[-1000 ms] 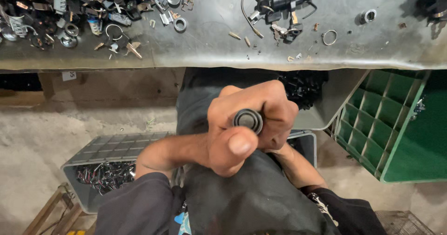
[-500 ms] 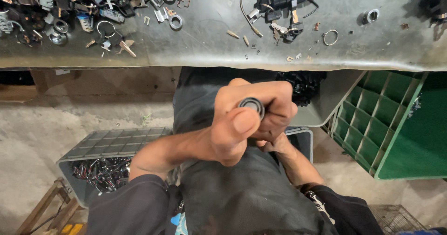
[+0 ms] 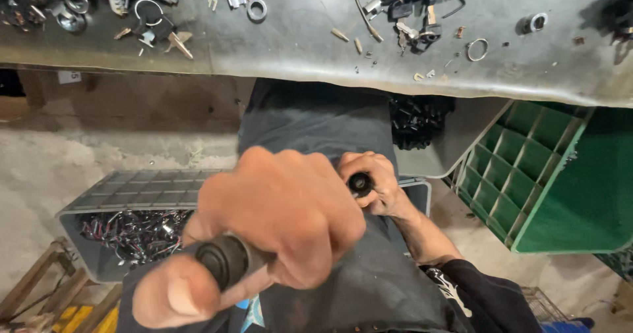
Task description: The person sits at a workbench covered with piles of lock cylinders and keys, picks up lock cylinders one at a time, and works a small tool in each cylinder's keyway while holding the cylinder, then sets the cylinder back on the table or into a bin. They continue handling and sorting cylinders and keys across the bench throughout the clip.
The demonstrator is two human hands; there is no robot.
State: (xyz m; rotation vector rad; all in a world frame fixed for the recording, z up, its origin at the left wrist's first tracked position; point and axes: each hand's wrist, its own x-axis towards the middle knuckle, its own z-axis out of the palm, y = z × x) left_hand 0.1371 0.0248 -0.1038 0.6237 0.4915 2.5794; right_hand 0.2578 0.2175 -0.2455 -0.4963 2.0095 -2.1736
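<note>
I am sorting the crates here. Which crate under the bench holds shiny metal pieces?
The grey crate at the left, beside the left hand, holds shiny metal pieces; the green crate at the right shows only bare dividers.

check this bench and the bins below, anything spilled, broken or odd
Nothing looks spilled or broken. Small metal parts lie scattered over the workbench, and the grey bin holds a loose tangle of metal pieces.

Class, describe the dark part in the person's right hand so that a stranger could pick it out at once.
Start at the grey workbench across the top, then drop to the dark apron over the person's lap. There the right hand grips a small round black part. Unlike the larger, blurred black piece in the left hand close to the camera, it is small, sharp and lower over the lap.
</note>
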